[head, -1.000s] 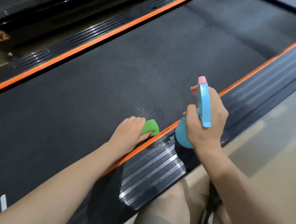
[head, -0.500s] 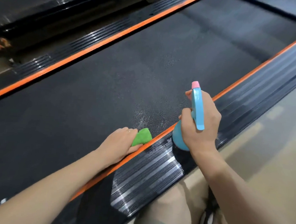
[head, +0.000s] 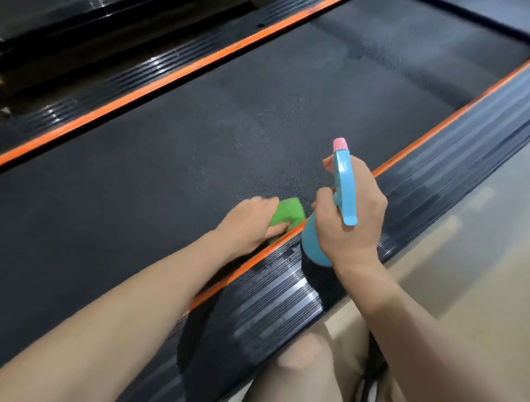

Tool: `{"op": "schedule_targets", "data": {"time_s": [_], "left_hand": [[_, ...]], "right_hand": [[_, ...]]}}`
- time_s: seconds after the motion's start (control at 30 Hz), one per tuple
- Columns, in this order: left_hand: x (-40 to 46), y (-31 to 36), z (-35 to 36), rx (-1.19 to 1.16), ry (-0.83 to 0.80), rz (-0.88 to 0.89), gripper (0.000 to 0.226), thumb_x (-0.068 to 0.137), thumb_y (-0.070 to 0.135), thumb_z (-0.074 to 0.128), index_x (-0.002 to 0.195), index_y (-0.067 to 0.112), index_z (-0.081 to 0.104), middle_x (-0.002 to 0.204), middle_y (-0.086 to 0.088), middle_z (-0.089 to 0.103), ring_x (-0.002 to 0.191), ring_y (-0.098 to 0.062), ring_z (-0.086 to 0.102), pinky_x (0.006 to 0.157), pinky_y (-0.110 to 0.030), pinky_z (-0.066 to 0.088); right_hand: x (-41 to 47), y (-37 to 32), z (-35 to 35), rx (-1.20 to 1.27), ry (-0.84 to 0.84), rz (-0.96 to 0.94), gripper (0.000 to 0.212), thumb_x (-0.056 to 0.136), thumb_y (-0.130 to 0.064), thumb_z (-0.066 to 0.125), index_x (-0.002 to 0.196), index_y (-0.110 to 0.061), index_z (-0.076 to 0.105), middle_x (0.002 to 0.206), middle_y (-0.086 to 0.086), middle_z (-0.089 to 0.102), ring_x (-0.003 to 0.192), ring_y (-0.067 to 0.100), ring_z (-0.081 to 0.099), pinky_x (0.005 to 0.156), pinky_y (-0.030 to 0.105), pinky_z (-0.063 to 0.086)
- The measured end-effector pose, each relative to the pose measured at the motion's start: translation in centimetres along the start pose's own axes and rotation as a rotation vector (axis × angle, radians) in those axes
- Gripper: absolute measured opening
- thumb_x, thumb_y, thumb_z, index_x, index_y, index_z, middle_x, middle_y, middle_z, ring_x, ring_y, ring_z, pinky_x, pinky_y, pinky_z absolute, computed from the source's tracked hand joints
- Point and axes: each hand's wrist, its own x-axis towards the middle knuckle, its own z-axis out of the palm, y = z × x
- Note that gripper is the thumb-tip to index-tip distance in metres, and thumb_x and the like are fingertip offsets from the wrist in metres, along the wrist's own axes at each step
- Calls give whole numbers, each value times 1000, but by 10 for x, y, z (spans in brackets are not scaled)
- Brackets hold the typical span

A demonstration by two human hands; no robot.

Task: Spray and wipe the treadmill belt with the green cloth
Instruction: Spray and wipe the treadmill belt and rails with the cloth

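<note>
The treadmill belt (head: 174, 153) fills most of the view, a dark textured surface bounded by an orange strip (head: 159, 83) on the far side and another along the near edge, beyond which a ribbed black side rail (head: 271, 296) is seen. A patch of fine droplets is visible on the belt just ahead of the hands, so the wiping step is judged to be in hand, with spraying kept ready.

The spray bottle (head: 344, 186) is held upright above the near rail by the right hand (head: 348, 226), whose fingers are wrapped closed around its neck; the pink nozzle is pointed away toward the belt. Whether a finger is set on the trigger cannot be told — that side is hidden by the hand.

The green cloth (head: 73, 201) is pressed flat onto the belt, just beside the near orange strip, under the left hand (head: 250, 221), fingers closed down over it with the thumb laid along its near edge. Only part of the cloth is shown.

The next move is judged to call for the cloth to be drawn outward across the wet patch under steady pressure. The left hand is blurred, and the belt's far end is cut off — how much has been wiped is not evident.
</note>
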Motion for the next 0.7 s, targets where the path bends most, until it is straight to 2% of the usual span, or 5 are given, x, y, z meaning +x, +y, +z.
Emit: {"op": "schedule_targets", "data": {"time_s": [0.13,0.3,0.43,0.53,0.7], "left_hand": [[-79,-21,2,41,-36,-25,43,92,62,33,88,20,42,82,2,51,79,-23,50,72,-39,42],[-46,-15,-1,119,39,-2,38,94,52,49,85,15,48,80,-3,56,77,-26,52,68,-36,36],[27,8,5,157,73,-13,46,90,59,22,85,18,42,84,-4,59,80,-29,53,69,-40,39],[75,38,-2,79,30,-48,61,70,51,4,90,14,48,91,-6,61,85,-31,52,75,-45,45],[32,11,4,24,-81,34,46,84,60,23,90,21,45,88,-4,60,79,-30,51,72,-46,45]], "right_hand": [[-1,1,0,0,-13,16,33,76,-6,52,105,-4,67,91,8,65,78,30,58,73,44,49],[0,3,2,2,18,-5,35,74,-3,53,105,-3,68,92,9,67,78,31,59,71,42,50],[0,5,4,11,46,-19,37,73,-1,54,106,-4,70,92,6,67,78,25,58,71,36,48],[0,4,4,29,47,-9,35,75,-3,54,107,-4,70,93,4,67,78,20,58,72,35,49],[1,-3,0,24,8,0,39,73,-3,53,108,-4,69,96,5,67,82,29,61,73,45,54]]}}
